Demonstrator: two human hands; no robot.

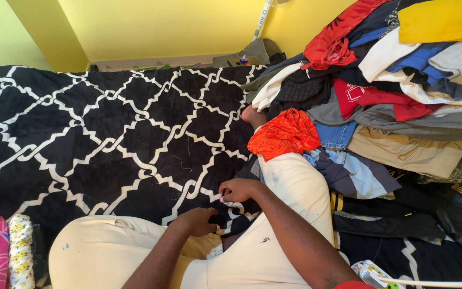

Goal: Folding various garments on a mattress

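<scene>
Hands on a dark cloth at the edge of a patterned bed

Head view. Seated person in cream trousers (290, 198), one leg stretched across a bed covered by a black quilt with a white lattice pattern (108, 134). The left hand (199, 221) and the right hand (240, 189) lie close together between the thighs, both on a small piece of dark cloth (235, 220) that rests on the quilt just in front of the lap. Left fingers are curled shut around the cloth's near edge; right fingers are bent and pinched together on its upper edge. The cloth's kind cannot be told, since it merges with the quilt.

An orange-red crumpled garment (284, 134) lies on the outstretched leg near the foot. Just beside the leg, to the right, rises a large heap of mixed clothes (402, 96), with blue denim, red, white, tan and yellow pieces. A pink cloth and a floral yellow-and-white roll (21, 251) sit at the lower left. Yellow walls (161, 27) stand behind the bed.
</scene>
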